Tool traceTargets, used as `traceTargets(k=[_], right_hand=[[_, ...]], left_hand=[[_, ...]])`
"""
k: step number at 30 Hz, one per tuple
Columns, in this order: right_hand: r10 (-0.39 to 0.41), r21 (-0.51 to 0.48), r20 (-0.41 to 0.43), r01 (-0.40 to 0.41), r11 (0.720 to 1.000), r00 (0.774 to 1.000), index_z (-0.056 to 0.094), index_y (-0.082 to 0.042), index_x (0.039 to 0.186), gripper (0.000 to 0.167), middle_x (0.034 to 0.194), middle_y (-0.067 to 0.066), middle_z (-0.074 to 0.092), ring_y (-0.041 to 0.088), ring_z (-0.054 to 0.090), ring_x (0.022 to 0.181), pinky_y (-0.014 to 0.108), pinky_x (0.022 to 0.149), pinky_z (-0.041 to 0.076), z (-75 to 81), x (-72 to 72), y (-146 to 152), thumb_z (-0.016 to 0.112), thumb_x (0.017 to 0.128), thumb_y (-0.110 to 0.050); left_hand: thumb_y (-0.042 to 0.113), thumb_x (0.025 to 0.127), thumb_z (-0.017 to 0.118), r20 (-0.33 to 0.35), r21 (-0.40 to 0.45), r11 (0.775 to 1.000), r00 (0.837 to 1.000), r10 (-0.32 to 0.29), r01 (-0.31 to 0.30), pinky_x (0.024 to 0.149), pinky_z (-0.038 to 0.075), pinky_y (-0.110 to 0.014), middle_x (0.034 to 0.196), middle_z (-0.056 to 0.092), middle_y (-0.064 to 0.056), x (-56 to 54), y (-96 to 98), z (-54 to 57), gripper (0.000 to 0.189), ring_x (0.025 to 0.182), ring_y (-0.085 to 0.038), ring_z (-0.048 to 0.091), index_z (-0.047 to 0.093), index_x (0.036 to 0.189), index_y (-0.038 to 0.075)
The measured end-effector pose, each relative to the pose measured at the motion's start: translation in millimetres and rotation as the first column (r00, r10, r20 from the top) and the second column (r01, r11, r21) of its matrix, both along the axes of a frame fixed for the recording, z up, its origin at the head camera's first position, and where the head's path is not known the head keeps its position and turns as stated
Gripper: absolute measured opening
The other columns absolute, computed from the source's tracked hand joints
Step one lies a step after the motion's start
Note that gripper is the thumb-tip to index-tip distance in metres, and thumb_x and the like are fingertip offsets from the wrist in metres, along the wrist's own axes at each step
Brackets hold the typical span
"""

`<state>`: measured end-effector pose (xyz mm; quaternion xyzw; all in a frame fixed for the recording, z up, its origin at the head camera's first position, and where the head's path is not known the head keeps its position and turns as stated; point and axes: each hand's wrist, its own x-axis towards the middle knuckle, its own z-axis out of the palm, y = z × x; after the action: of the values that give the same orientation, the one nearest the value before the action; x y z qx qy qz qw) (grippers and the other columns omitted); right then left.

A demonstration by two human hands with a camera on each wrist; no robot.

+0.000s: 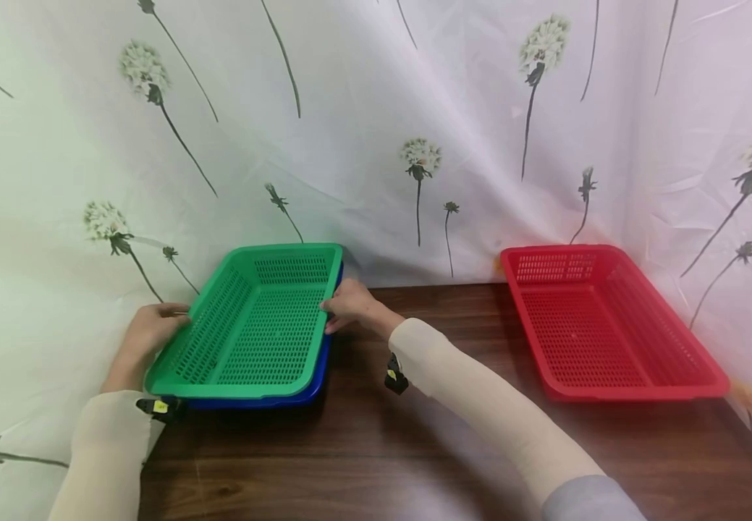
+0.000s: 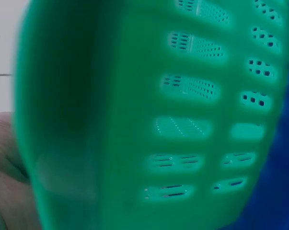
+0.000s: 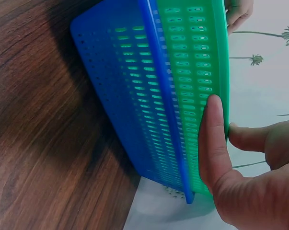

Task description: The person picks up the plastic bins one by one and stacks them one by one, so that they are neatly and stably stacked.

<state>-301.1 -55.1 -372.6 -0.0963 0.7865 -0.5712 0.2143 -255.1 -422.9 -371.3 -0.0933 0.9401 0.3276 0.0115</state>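
A green plastic basket [image 1: 265, 325] with slotted walls sits nested in a blue basket [image 1: 313, 383], its rim raised above the blue one. My right hand [image 1: 352, 302] pinches the green basket's right rim; in the right wrist view the thumb and a finger [image 3: 213, 139] lie on either side of that rim. On the opposite side, my left hand [image 1: 148, 336] grips the left rim, its fingertips partly hidden there. The left wrist view shows the green wall [image 2: 134, 120] close up, with part of the hand [image 2: 10, 177] beside the rim.
A red basket [image 1: 610, 394] of similar shape stands at the right on the dark wooden table [image 1: 415, 449]. Behind the table and along its sides hangs a white cloth [image 1: 362, 181] printed with dandelions. The stacked baskets stand near the cloth at the left.
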Motion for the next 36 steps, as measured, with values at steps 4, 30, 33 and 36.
traceTargets(k=[4,30,33,36], right_hand=[[0.010,0.045,-0.008,-0.009,0.999,1.000,0.075,0.007,0.096,0.023,0.085,0.019,0.078,0.026,0.079,0.072,0.033,0.072,0.067,-3.2,-0.8,-1.0,0.064,0.107,-0.010],[0.040,0.197,-0.112,-0.017,0.980,0.993,0.069,0.006,0.113,0.018,0.097,0.020,0.074,0.032,0.081,0.083,0.032,0.067,0.066,-23.7,2.1,-4.0,0.066,0.106,-0.011],[0.038,0.147,-0.097,-0.023,0.989,0.995,0.067,0.008,0.118,0.021,0.100,0.022,0.075,0.034,0.081,0.085,0.035,0.070,0.067,-25.4,4.7,-4.9,0.065,0.106,-0.009],[0.035,0.141,-0.083,-0.023,0.990,0.996,0.066,0.009,0.118,0.021,0.096,0.020,0.074,0.033,0.081,0.084,0.035,0.070,0.067,-25.9,4.8,-6.8,0.064,0.107,-0.009]], left_hand=[[0.020,0.110,0.048,0.001,-0.028,1.000,1.000,0.007,-0.007,0.092,0.053,-0.048,0.149,0.048,-0.043,0.2,1.0,-4.4,0.053,0.127,-0.053,0.055,0.049,0.149,-0.016],[0.017,0.106,0.055,0.112,-0.071,0.997,0.993,-0.022,0.030,0.091,0.061,-0.053,0.147,0.047,-0.045,-2.6,0.0,-15.3,0.054,0.123,-0.056,0.061,0.049,0.147,-0.019],[0.016,0.106,0.055,0.108,-0.067,0.997,0.994,-0.023,0.031,0.092,0.062,-0.053,0.148,0.048,-0.045,-2.5,-0.4,-15.9,0.053,0.123,-0.056,0.061,0.050,0.146,-0.019],[0.015,0.107,0.055,0.102,-0.060,0.998,0.994,-0.025,0.031,0.093,0.061,-0.054,0.149,0.047,-0.045,-2.1,-0.1,-16.2,0.053,0.124,-0.056,0.060,0.050,0.146,-0.019]])
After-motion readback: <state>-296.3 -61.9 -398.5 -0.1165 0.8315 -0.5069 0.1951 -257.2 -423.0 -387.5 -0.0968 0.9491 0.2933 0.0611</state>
